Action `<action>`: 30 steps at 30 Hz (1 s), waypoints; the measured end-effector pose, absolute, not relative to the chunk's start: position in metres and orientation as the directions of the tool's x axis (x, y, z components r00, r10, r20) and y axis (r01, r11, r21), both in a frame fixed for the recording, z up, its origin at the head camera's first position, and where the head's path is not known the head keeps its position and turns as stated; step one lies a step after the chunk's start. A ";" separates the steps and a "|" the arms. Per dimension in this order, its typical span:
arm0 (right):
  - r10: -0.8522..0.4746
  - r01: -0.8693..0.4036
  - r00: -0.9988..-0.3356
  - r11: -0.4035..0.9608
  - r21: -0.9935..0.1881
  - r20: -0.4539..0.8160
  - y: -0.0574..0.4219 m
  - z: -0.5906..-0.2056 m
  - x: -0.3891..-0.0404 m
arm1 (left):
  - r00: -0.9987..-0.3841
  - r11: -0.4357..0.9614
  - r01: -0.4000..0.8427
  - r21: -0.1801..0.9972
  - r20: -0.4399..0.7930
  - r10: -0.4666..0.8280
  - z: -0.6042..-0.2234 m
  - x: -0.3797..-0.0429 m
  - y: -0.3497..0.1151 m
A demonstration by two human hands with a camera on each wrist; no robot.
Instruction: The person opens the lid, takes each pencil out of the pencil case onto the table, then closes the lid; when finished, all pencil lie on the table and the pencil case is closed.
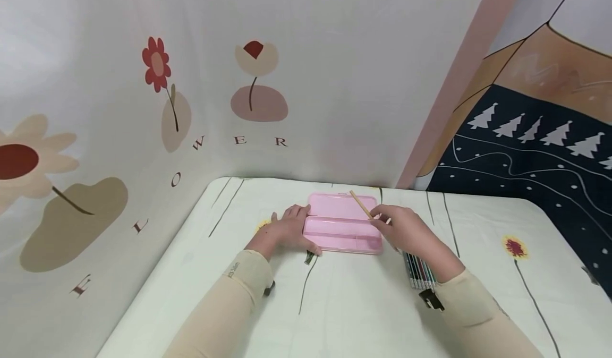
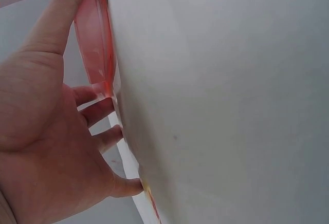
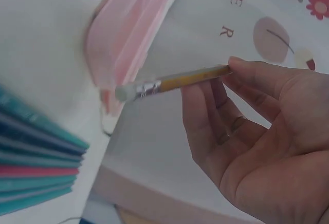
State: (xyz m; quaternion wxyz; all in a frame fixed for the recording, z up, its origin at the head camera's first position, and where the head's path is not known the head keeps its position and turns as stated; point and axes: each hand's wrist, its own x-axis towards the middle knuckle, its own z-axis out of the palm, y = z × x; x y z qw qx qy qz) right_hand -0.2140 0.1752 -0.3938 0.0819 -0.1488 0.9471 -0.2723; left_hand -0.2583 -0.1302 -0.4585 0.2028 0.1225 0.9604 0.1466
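A pink pencil case (image 1: 331, 244) lies opened flat, its lid half (image 1: 332, 205) at the back and its divided tray half in front. My left hand (image 1: 288, 231) rests at the case's left side, fingers spread, the thumb by its near left corner. In the left wrist view, the fingers (image 2: 97, 112) are extended and lightly bent at the case's end. My right hand (image 1: 407, 229) pinches a yellow pencil (image 1: 359, 204) between thumb and fingertips, tilted above the case's right part. Its white eraser and silver ferrule (image 3: 148, 89) face the right wrist camera.
A row of several pencils (image 1: 415, 274), mostly teal and dark with one red, lies on the table right of the case, partly behind the right forearm. The white tablecloth (image 1: 354, 305) has printed flowers. A printed curtain (image 1: 344, 108) hangs behind the table and along the left.
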 end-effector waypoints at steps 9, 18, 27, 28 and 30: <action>-0.268 -0.079 -0.946 0.737 -0.672 -0.183 0.212 -0.408 -0.208 | -0.886 0.923 0.170 0.344 -0.356 0.296 -0.455 -0.256 -0.130; -0.182 0.069 -0.937 0.741 -0.668 -0.299 0.244 -0.419 -0.205 | -0.885 0.924 0.170 0.343 -0.360 0.296 -0.455 -0.256 -0.130; -0.111 0.151 -0.915 0.797 -0.585 -0.388 0.267 -0.428 -0.204 | -0.884 0.925 0.164 0.343 -0.365 0.292 -0.455 -0.256 -0.130; -0.103 0.160 -0.911 0.803 -0.574 -0.398 0.269 -0.430 -0.204 | -0.884 0.925 0.165 0.343 -0.365 0.293 -0.455 -0.257 -0.130; -0.091 0.171 -0.908 0.811 -0.560 -0.409 0.271 -0.433 -0.204 | -0.884 0.926 0.168 0.339 -0.364 0.294 -0.455 -0.257 -0.130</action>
